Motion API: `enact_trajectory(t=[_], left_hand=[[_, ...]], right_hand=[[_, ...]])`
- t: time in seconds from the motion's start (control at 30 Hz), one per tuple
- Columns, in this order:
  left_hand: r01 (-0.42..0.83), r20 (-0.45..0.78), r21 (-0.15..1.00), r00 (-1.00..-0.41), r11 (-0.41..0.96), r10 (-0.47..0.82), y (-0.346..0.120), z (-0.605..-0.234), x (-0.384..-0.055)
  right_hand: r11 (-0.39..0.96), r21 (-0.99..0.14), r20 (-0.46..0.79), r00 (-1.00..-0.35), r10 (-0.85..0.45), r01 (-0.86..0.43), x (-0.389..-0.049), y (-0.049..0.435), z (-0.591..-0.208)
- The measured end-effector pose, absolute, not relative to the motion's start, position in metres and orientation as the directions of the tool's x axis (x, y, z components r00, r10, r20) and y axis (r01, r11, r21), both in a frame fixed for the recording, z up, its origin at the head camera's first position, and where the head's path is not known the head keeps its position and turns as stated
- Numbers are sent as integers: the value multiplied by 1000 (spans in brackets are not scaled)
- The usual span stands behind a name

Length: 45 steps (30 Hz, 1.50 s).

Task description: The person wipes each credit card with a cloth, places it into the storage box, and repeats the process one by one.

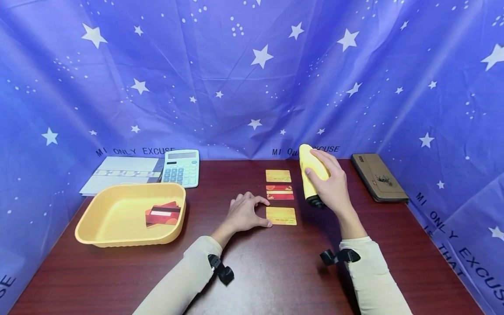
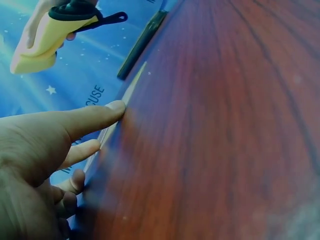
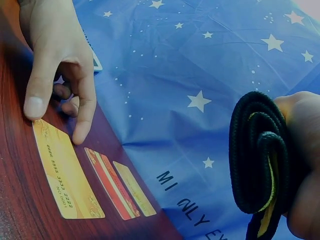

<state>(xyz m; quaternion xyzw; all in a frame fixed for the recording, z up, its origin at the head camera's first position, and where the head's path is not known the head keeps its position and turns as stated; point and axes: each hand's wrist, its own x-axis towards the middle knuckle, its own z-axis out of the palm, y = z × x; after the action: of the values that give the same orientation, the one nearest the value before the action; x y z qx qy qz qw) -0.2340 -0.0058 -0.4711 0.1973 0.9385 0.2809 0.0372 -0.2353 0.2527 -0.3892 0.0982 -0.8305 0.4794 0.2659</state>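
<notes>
while the left hand [image 1: 244, 213], thumb and forefinger apart, touches the near rectangular gold card [image 1: 281, 216] on the red-brown wooden table [image 1: 283, 275], the right hand [image 1: 334, 186] grips a rolled yellow-and-black cloth [image 1: 306, 159] — layout done, we judge, cloth-work unfinished.

Both arms are stretched forward, the left arm [image 1: 177, 278] slanted inward, the right arm [image 1: 372, 278] less so. The left hand [image 1: 243, 212] is held low, with thumb [image 3: 37, 95] and forefinger [image 3: 86, 107] extended and parted, the other fingers [image 2: 75, 182] bent. The right hand [image 1: 331, 181] is raised, its digits curled in a grip.
</notes>
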Motion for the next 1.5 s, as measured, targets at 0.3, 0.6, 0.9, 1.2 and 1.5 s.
enact_trajectory(t=[0.3, 0.6, 0.9, 1.2, 1.5], left_hand=[[350, 51, 549, -920, 759, 388, -3, -472, -236], [362, 38, 587, -906, 725, 422, -2, -468, -235], [371, 66, 668, -893, 645, 445, 1, -470, -230], [370, 117, 795, -871, 481, 476, -2, -468, -227], [324, 236, 926, -899, 196, 369, -16, -442, -230]], right_hand=[[533, -739, 533, -842, 86, -413, -236, 253, -390], [532, -739, 534, -841, 89, -413, -237, 254, -392], [538, -735, 533, -842, 84, -412, -237, 253, -392], [540, -729, 541, -838, 76, -422, -236, 252, -393], [545, -721, 546, -835, 68, -428, -234, 249, -391]])
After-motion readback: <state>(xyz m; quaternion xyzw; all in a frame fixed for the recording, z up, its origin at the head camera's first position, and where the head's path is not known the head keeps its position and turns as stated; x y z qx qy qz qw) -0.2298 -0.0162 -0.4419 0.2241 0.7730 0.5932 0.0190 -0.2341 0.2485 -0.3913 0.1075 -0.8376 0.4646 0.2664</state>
